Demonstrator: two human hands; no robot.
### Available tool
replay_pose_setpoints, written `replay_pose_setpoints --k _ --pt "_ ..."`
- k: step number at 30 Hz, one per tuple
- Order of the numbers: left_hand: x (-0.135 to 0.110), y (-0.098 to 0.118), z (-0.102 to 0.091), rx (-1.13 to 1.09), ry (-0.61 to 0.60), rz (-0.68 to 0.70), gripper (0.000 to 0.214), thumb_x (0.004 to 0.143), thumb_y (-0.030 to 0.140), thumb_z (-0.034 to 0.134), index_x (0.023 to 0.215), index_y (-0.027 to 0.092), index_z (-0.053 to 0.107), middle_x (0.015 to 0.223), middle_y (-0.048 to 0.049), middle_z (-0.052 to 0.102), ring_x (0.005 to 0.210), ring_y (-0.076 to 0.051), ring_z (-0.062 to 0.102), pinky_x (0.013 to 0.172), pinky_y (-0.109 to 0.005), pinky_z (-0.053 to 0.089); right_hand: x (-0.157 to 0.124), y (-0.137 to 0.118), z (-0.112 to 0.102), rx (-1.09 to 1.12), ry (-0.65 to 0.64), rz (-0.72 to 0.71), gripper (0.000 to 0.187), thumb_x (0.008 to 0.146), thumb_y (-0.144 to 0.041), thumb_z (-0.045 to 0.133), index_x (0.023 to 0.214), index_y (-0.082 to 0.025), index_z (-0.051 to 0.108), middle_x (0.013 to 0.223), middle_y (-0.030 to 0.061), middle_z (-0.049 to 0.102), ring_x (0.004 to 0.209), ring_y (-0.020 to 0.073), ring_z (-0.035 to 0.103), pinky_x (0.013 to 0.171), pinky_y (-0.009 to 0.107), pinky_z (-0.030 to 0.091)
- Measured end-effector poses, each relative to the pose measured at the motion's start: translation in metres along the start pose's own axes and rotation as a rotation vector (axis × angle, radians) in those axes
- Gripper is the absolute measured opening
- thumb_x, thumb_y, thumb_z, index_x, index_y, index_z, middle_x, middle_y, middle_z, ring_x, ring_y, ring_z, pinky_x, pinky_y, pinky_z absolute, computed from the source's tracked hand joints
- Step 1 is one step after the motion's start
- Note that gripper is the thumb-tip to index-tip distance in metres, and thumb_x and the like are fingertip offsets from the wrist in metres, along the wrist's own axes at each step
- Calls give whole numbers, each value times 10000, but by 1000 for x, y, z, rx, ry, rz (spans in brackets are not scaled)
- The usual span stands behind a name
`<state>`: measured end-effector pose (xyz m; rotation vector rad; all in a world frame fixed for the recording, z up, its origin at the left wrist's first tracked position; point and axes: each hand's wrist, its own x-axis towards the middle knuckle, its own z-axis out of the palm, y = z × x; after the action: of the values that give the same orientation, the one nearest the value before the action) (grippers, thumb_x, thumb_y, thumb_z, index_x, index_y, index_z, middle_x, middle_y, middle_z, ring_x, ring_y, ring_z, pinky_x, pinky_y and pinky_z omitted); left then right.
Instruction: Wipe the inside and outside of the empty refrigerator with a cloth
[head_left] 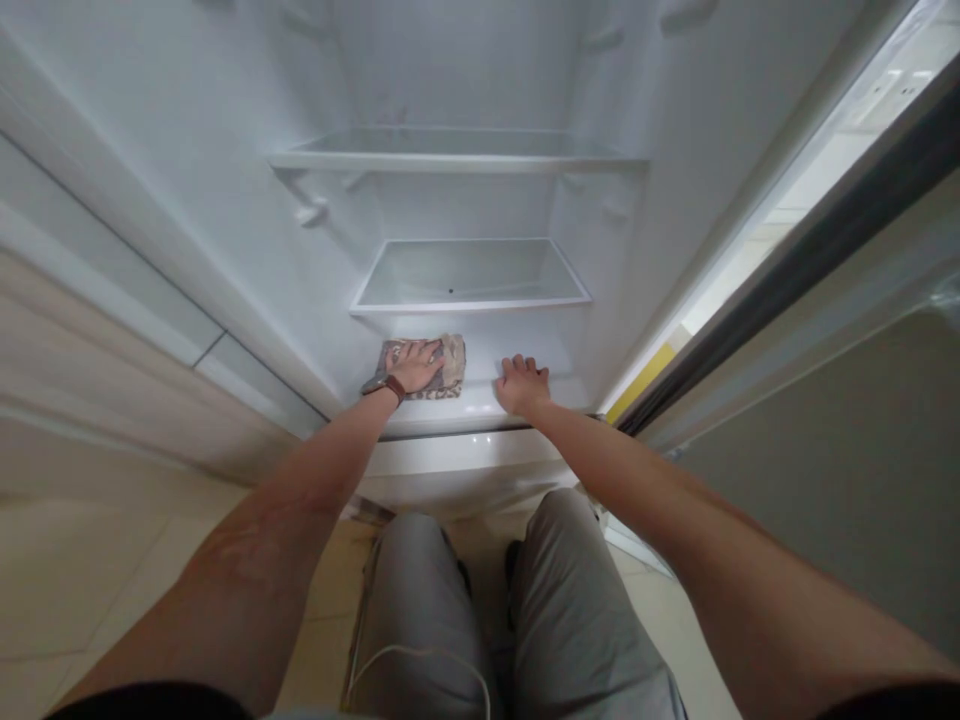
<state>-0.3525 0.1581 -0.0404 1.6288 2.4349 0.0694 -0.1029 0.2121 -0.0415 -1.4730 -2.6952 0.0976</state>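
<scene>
My left hand (417, 368) lies flat on a folded patterned cloth (453, 375) with its fingers spread, pressing it against the bottom of the fridge compartment. A watch with a brown strap (391, 388) is on that wrist. The cloth is brown and beige. To the right, my right hand (523, 385) rests on the white fridge floor (481, 378) near its front edge. Its fingers are curled in, and nothing shows in them. Bare floor surface separates the two hands.
Above the hands sit a lower glass shelf (471, 306) and a wider upper shelf (461, 162), both with white front rims. The fridge door (840, 440) stands open on the right. Below are my knees in grey trousers (427, 600) and a thin white cable (420, 650).
</scene>
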Motion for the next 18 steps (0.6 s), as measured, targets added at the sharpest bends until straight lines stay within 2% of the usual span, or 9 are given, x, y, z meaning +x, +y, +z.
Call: replay_pose_setpoints --k 4,10,12,15,18 --pt "25 -2 0 -10 37 -2 710 1043 619 186 1690 356 314 1772 -21 255 1633 -322 201 1293 -674 106 2 0 -2 -36 5 -45 433 999 -334 397 1380 -210 561 1488 187 524 1332 378 451 1051 583 425" --pt "66 -6 -4 -21 84 22 671 1069 595 236 1673 324 349 1749 -44 313 1613 -330 230 1280 -690 123 3 -3 -4 -41 25 -7 386 982 -312 434 1323 -198 576 1424 192 547 1290 379 468 1030 563 444" --pt "82 -7 -8 -16 71 23 666 1082 604 244 1651 290 387 1729 -71 349 1588 -329 272 1271 -689 131 4 -4 -4 -34 35 7 374 975 -314 447 1304 -199 584 1400 186 558 1276 378 472 1018 559 456" --pt "103 -5 -16 24 3 -20 698 1095 615 227 1568 179 497 1653 -143 459 1505 -348 391 1240 -701 177 5 -5 -5 -14 46 17 371 963 -314 462 1292 -200 588 1377 172 567 1261 371 474 1008 553 468" --pt "119 -3 -23 35 -10 -21 693 1102 591 226 1513 129 540 1607 -144 519 1455 -343 447 1227 -674 240 5 -5 -6 1 34 20 368 960 -309 466 1292 -202 585 1378 163 563 1264 365 464 1015 549 469"
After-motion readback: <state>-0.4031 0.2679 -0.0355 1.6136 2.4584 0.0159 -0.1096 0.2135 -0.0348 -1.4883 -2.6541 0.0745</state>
